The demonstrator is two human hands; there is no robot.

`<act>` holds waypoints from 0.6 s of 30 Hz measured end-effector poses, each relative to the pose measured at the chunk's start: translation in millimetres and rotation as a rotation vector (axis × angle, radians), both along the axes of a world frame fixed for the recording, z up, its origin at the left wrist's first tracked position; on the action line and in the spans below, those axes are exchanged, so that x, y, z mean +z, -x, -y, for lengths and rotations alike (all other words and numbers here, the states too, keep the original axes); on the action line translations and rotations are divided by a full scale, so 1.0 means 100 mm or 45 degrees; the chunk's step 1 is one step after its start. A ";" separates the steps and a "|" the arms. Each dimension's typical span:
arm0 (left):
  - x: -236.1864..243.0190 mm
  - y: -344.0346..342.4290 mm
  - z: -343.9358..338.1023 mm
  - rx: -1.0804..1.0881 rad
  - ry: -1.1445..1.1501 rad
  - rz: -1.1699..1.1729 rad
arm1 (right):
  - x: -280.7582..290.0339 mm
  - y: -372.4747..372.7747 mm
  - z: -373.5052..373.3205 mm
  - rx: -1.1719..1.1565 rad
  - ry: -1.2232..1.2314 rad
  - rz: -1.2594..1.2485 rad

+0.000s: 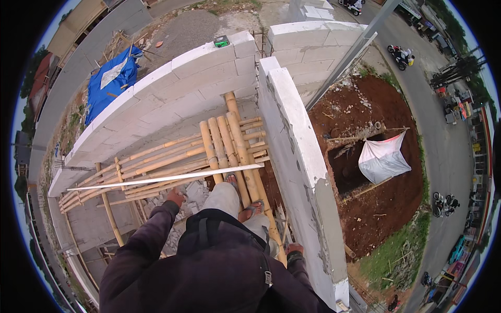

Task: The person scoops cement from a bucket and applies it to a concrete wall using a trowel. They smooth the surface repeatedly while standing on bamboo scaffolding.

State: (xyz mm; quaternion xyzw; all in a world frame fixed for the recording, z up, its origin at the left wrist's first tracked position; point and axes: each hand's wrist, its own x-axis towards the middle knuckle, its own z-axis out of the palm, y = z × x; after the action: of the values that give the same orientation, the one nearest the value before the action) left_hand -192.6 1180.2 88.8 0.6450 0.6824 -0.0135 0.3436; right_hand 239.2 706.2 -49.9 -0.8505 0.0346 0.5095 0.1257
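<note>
My left hand (176,196) hangs over the bamboo scaffold, below a long thin white bar (156,180) and apart from it. Its fingers look curled; whatever they may hold is too small to make out. Close to the inner face of a block wall (300,135), my right hand (295,248) is low at my side. Those fingers are curled too, and what is in them, if anything, is hidden. Under my sandaled feet lie thick bamboo poles (237,141), side by side. The white bar rests across them and slopes down to the left.
A curved wall of pale blocks (203,73) carries a green and black tool (222,41) on top. Broken block rubble (190,201) lies below the poles. Outside are a blue tarp (104,88), a dug pit (347,172) with a white sheet (385,156), and a road with motorcycles.
</note>
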 end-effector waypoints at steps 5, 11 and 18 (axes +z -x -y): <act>-0.19 0.82 0.54 -0.674 0.075 -0.508 | 0.95 -0.90 -1.69 -0.203 -0.206 -0.050; -0.68 1.34 1.21 0.377 0.434 -0.549 | 1.71 -0.89 -3.70 0.127 -0.424 0.075; -0.56 1.77 1.22 0.348 0.374 0.000 | 1.34 -0.67 -4.73 0.334 -0.490 -0.012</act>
State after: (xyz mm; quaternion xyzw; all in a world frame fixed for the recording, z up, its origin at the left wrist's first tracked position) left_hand -369.9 1058.3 32.8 0.4894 0.7542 -0.0662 0.4327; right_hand 305.9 1178.8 84.4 -0.8057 -0.1737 0.5226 0.2182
